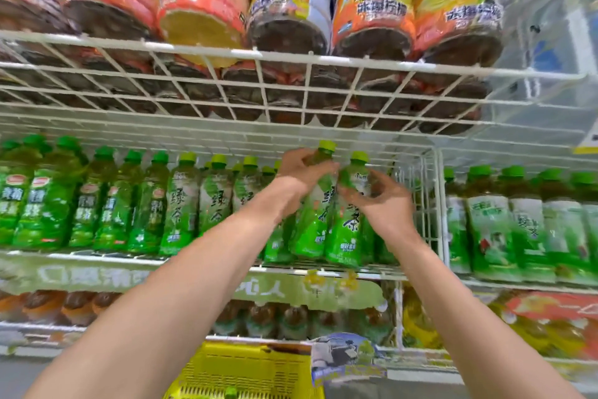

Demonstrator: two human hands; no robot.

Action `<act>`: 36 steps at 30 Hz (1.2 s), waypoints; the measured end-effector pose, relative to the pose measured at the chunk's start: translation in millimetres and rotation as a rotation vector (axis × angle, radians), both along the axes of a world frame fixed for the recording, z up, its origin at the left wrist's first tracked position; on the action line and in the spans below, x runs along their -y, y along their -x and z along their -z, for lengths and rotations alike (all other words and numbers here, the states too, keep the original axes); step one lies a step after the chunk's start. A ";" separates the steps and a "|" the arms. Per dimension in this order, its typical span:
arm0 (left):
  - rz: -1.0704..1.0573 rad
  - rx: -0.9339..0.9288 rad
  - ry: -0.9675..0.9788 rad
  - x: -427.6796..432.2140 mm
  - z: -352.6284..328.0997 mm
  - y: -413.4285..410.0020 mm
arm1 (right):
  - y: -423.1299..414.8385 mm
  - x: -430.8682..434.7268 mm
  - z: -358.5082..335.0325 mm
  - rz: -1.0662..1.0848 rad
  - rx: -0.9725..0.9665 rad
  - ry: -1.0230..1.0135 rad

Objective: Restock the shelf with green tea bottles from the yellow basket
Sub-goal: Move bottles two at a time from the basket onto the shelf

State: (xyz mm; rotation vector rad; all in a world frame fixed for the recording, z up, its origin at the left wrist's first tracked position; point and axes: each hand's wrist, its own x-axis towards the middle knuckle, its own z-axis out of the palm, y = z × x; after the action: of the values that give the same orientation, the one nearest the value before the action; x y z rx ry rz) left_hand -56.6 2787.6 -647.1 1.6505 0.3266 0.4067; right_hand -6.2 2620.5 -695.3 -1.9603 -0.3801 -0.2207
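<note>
Wire shelf (97, 258): left hand (301, 174), right hand (385, 201) grip upright bottles (344, 237), caps up.

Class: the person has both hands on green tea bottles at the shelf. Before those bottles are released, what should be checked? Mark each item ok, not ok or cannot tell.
1. Left hand grips the left bottle near its neck: ok.
2. Right hand has its fingers curled round the right bottle: ok.
3. Both bottles caps up: ok.
4. Labels face outward, like the row beside them: ok.
5. Bottle bases resting fully on the wire shelf: cannot tell.
6. Stock left in the yellow basket: cannot tell, its inside is barely in view.
</note>
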 end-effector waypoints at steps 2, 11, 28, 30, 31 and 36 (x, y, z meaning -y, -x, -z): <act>-0.012 -0.048 -0.005 -6.1 4.0 -2.8 | -11.1 -6.9 2.2 -0.026 -0.011 0.044; 0.155 -0.144 -0.448 -18.8 12.3 -17.4 | -26.7 -7.1 22.9 -0.065 -0.082 0.097; 0.304 -0.397 -0.828 -39.8 -5.3 -46.9 | -28.8 -15.1 19.2 0.001 -0.091 0.091; 0.322 -0.415 -0.846 -39.9 -5.3 -48.8 | -27.1 -15.1 22.2 0.010 -0.104 0.088; 0.332 -0.433 -0.871 -40.0 -5.7 -49.7 | -26.7 -14.9 24.5 0.014 -0.103 0.097; 0.366 -0.462 -0.928 -38.6 -8.3 -48.8 | -23.5 -16.7 26.4 0.035 -0.102 0.132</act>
State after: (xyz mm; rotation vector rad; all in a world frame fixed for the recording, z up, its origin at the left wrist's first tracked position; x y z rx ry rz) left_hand -7.8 2826.2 -638.8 2.6638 0.1637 -0.1553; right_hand 17.4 2637.2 -721.7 -2.1004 -0.3004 -0.1202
